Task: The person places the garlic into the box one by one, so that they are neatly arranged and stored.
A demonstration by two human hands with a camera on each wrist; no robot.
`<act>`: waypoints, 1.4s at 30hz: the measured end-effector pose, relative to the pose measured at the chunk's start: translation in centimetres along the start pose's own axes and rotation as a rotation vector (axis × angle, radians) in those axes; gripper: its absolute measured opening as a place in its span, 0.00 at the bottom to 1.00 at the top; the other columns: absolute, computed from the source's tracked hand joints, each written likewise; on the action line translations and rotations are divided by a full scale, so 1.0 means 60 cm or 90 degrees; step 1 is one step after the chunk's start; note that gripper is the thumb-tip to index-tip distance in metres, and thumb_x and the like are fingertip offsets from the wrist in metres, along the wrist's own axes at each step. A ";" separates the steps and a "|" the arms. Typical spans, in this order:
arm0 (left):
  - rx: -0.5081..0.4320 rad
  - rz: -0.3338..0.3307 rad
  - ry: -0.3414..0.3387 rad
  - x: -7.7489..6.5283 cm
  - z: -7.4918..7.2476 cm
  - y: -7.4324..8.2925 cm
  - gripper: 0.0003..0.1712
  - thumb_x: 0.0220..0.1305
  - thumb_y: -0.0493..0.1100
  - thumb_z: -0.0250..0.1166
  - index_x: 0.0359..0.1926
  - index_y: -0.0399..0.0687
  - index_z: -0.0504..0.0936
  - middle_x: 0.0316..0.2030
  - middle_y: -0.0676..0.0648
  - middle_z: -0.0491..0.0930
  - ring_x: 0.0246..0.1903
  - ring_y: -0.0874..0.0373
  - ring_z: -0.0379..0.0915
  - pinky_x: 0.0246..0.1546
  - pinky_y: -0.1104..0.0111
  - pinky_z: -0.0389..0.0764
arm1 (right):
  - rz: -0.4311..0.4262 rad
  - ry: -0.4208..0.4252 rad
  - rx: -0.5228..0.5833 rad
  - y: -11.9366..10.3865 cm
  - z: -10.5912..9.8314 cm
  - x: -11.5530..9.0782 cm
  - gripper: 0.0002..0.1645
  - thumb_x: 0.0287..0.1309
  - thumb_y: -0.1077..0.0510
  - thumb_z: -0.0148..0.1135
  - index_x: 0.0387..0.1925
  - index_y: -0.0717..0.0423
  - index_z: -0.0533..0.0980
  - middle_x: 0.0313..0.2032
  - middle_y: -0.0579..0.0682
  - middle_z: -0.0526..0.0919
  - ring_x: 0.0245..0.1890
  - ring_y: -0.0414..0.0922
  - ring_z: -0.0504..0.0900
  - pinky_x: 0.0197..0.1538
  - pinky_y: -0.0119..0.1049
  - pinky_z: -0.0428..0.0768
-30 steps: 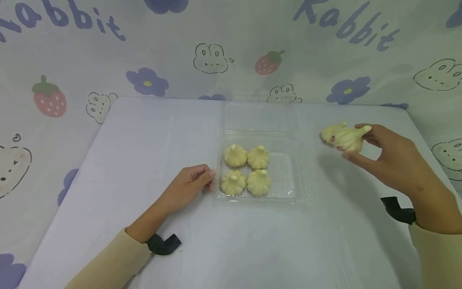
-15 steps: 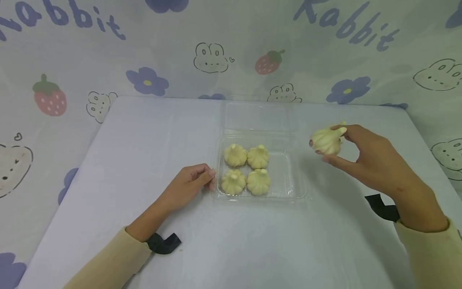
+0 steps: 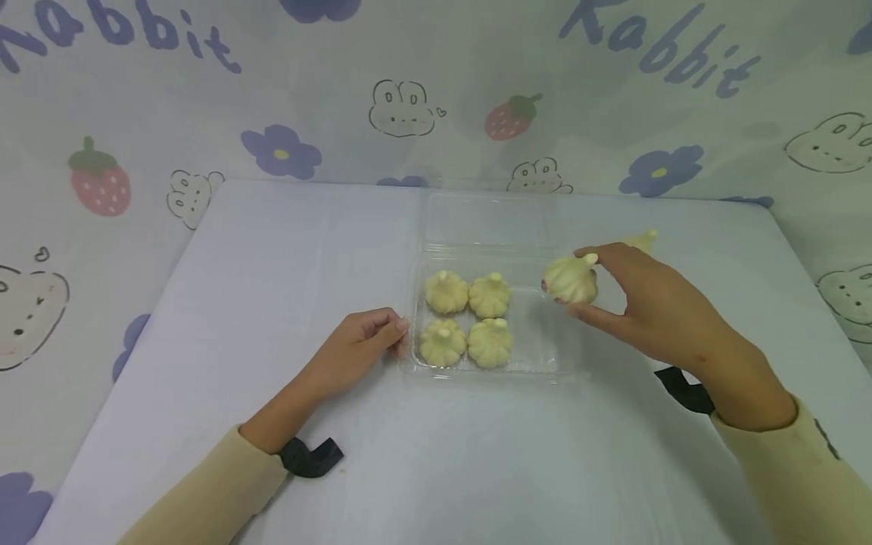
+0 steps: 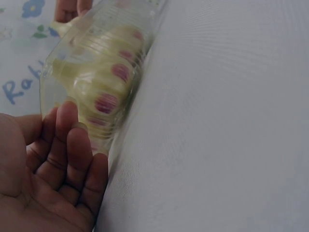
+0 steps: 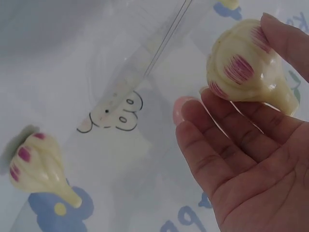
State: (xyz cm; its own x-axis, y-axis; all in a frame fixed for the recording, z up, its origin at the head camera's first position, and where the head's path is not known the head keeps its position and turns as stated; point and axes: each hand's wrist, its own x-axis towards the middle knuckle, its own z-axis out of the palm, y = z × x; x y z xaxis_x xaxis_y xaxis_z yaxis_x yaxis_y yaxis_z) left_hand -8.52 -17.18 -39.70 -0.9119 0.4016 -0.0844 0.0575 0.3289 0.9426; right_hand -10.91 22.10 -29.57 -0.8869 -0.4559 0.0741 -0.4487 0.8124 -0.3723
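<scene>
One left hand grips the left edge of the clear container, fingers curled, thumb at the rim. Four garlic bulbs sit two by two in the container's left and middle portions, while a fifth bulb is held over its right side, pinched by the right hand with digits parted only around the bulb. Right of the container is a sixth bulb (largely hidden by that hand in the head view).

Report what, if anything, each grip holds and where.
Right grip: garlic bulb, by its rounded body. Left grip touches the clear container at its left side; a pinch can't be confirmed.
</scene>
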 end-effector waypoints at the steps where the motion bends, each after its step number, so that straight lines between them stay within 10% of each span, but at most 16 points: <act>1: -0.001 0.000 0.000 0.000 0.000 0.000 0.19 0.82 0.49 0.56 0.35 0.46 0.82 0.31 0.47 0.81 0.36 0.51 0.77 0.41 0.64 0.79 | -0.004 -0.002 0.000 -0.001 0.002 0.001 0.39 0.62 0.46 0.77 0.67 0.57 0.72 0.62 0.55 0.78 0.62 0.55 0.77 0.60 0.58 0.75; 15: 0.004 0.001 0.004 0.001 0.001 0.000 0.19 0.82 0.49 0.56 0.34 0.46 0.82 0.30 0.48 0.81 0.36 0.51 0.77 0.40 0.64 0.79 | -0.049 -0.044 -0.003 -0.002 0.047 0.019 0.38 0.63 0.52 0.76 0.69 0.59 0.71 0.64 0.59 0.77 0.67 0.60 0.73 0.71 0.61 0.65; 22: 0.000 0.006 0.000 0.001 0.002 -0.002 0.18 0.82 0.49 0.57 0.34 0.46 0.82 0.30 0.48 0.81 0.36 0.51 0.77 0.41 0.64 0.79 | -0.061 -0.051 -0.022 -0.002 0.068 0.021 0.38 0.62 0.55 0.76 0.69 0.61 0.71 0.63 0.60 0.78 0.65 0.59 0.74 0.62 0.57 0.75; 42: 0.003 0.008 0.000 0.002 0.001 -0.005 0.18 0.82 0.48 0.57 0.34 0.46 0.82 0.30 0.48 0.82 0.36 0.51 0.77 0.40 0.64 0.80 | -0.121 0.048 -0.113 -0.011 0.114 0.032 0.33 0.54 0.59 0.82 0.57 0.69 0.76 0.55 0.62 0.80 0.56 0.61 0.77 0.60 0.54 0.77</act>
State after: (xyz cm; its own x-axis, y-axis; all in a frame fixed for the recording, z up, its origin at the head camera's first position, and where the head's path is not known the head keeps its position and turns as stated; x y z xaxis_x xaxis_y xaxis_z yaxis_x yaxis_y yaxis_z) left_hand -8.62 -17.20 -39.99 -0.9114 0.4051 -0.0727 0.0707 0.3283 0.9419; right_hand -11.58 18.20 -35.50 -0.7874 -0.5837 0.1984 -0.6146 0.7686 -0.1777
